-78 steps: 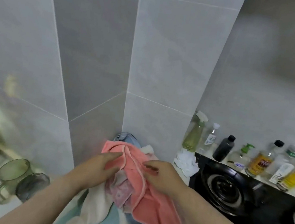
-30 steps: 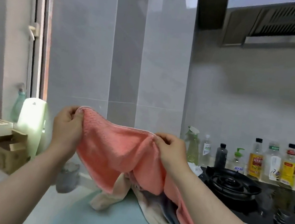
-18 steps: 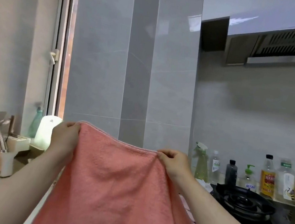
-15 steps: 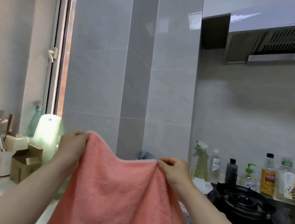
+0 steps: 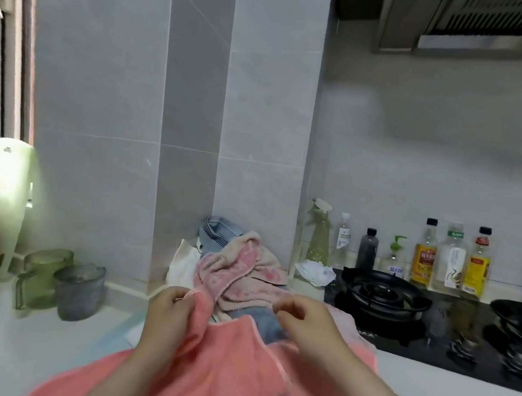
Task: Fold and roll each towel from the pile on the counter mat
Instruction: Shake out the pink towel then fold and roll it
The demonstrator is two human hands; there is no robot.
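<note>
Our left hand (image 5: 170,311) pinches a corner of the coral towel (image 5: 223,360), just in front of the pile (image 5: 239,272). Our right hand (image 5: 306,321), before the pile's right side, curls over the towel's edge; we cannot tell whether it grips. The towel sags between both hands.

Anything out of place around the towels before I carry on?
The towel pile is slumped in the corner right beside the gas hob, and a crumpled white cloth lies at the hob's edge. Nothing looks spilled or damaged.
</note>
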